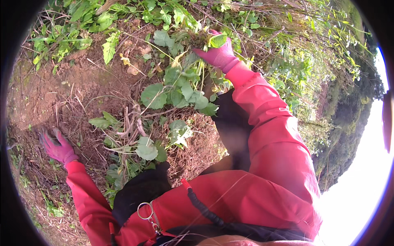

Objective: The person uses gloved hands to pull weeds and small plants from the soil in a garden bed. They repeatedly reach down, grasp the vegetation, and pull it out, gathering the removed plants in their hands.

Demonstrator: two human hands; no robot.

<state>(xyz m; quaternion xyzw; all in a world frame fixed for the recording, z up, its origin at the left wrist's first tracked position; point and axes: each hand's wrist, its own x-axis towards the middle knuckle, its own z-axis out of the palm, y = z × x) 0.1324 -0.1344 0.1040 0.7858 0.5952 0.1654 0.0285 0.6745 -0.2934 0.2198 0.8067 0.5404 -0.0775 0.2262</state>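
My left hand (59, 147), in a pink and purple work glove with dark fingertips, lies at the left with its fingers spread over bare reddish soil (92, 78), holding nothing. At the upper middle, my right hand (219, 50), in a matching glove, reaches among weeds. Its thumb and fingers are apart around a brownish clump of stems (197, 38), and a bright leaf (217, 41) partly covers it; whether it grips the clump is unclear. Below it, broad green leaves (180, 89) spread on thin stems. Dry stalks (130, 121) lie between my hands.
Leafy weeds (104, 18) line the top edge. Tall grass and bushes (320, 46) stand at the right, with trees behind. More broad leaves (147, 149) grow close to my dark-clad knees. A metal ring (145, 210) and a black cord (204, 207) hang by my red jacket.
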